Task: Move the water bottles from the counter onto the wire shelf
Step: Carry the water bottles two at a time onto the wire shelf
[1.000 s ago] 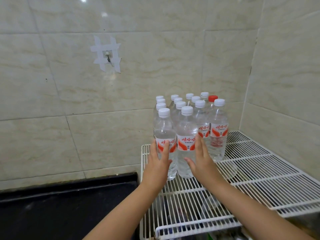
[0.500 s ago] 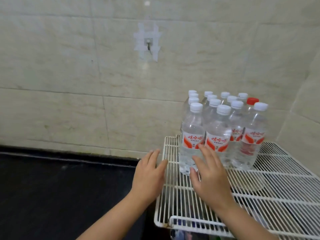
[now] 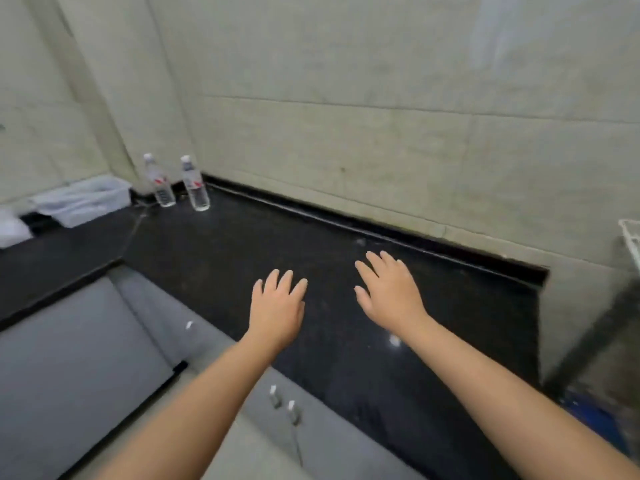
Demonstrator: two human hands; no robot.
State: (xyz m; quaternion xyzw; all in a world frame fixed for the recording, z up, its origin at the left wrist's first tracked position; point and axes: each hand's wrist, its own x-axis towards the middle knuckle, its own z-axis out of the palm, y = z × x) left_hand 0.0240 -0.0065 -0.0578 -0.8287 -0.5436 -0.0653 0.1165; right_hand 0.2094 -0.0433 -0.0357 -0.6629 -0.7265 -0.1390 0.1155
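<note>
Two water bottles stand upright at the counter's far corner; left hand and right hand hover flat, fingers spread, empty

So the background is mostly big pale tiled wall, beige-greenish marble-look tiles with thin grout lines, wrapping round a corner on the left. A black raised strip runs along the foot of the wall. Far left there's a white plastic tray, shallow and kinda blurry, can't tell what's in it, and next to it at the frame edge some white crumpled thing. Down in the lower left is a grey sink basin, with a couple of small white clips on its near rim. Something blue sits low right, too blurry to identify.
</note>
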